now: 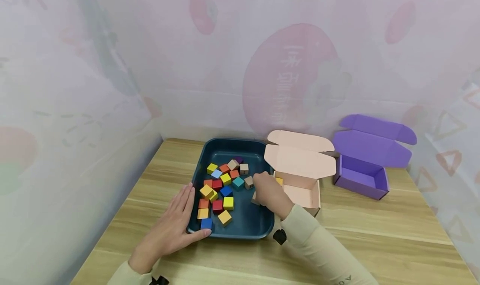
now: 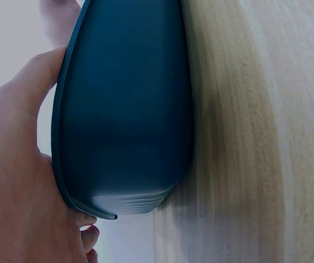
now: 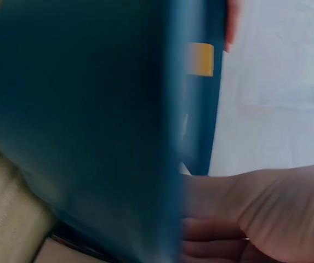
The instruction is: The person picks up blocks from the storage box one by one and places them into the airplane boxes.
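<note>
A dark teal tray (image 1: 247,231) holds several small cubes in yellow, orange, red, blue, teal, purple and plain wood. My left hand (image 1: 170,222) lies along its left rim with fingers extended, the thumb over the front left corner by a blue cube (image 1: 206,223). The left wrist view shows that palm against the tray's outer wall (image 2: 124,109). At the tray's right side my right hand (image 1: 271,193) reaches over the rim, fingers curled at a plain wooden cube (image 1: 255,198) that it partly covers and seems to pinch. Another wooden cube (image 1: 249,182) sits just beyond.
Right of the tray stands an open peach cardboard box (image 1: 315,193) with a yellow-orange cube (image 1: 279,181) inside, partly behind my right hand. Farther right is an open purple box (image 1: 361,187). A printed cloth (image 1: 210,89) hangs behind the wooden table (image 1: 375,231).
</note>
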{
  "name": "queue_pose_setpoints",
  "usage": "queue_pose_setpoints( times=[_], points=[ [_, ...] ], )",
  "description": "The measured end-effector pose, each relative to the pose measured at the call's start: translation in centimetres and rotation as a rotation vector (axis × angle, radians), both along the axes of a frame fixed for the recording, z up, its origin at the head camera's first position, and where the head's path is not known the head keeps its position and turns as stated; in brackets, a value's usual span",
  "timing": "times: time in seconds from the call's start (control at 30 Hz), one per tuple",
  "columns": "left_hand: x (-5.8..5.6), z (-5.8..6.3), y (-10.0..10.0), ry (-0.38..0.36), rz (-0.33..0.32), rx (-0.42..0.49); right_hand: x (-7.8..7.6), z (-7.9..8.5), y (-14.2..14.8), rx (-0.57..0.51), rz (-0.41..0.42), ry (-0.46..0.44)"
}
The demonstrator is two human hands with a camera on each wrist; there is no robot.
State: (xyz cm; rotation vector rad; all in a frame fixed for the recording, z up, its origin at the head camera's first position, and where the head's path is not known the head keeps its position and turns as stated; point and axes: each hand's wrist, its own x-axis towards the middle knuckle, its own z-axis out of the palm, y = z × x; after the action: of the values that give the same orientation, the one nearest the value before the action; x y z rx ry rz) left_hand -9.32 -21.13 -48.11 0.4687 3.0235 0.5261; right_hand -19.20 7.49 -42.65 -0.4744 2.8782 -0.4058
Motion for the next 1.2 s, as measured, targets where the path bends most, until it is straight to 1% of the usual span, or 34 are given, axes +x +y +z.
queue_pose_setpoints(
  times=[0.2,0.27,0.33,0.47,0.57,0.77,0.83,0.93,1.07,1.2],
  points=[
    [0.1,0.1,0.0,-0.006,0.001,0.007,0.2,-1.0,-0.3,0.037,0.021,0.06],
    [0.0,0.1,0.1,-0.01,0.003,0.012,0.1,-1.1,-0.2,0.044,0.017,0.069],
    [0.0,0.1,0.1,-0.013,0.004,0.014,0.1,-1.1,-0.1,0.04,0.01,0.059],
    [0.0,0.1,0.1,-0.009,0.001,0.016,0.1,-0.9,0.5,-0.016,-0.01,0.027],
    [0.1,0.2,0.1,-0.009,0.001,0.021,0.2,-0.6,1.2,-0.086,0.012,0.018],
    [0.0,0.0,0.1,-0.012,0.002,0.018,0.5,0.2,3.6,-0.219,0.132,0.081],
    [0.0,-0.1,0.1,-0.011,0.001,0.018,0.6,0.6,4.5,-0.249,0.155,0.098],
    [0.0,-0.1,0.1,-0.012,0.0,0.019,0.8,1.3,5.9,-0.297,0.176,0.13],
    [0.0,-0.2,0.1,-0.01,0.001,0.019,1.2,2.2,7.5,-0.331,0.182,0.183],
    [0.0,-0.2,0.1,-0.004,0.001,0.017,1.3,2.7,9.1,-0.339,0.158,0.206]
  ],
)
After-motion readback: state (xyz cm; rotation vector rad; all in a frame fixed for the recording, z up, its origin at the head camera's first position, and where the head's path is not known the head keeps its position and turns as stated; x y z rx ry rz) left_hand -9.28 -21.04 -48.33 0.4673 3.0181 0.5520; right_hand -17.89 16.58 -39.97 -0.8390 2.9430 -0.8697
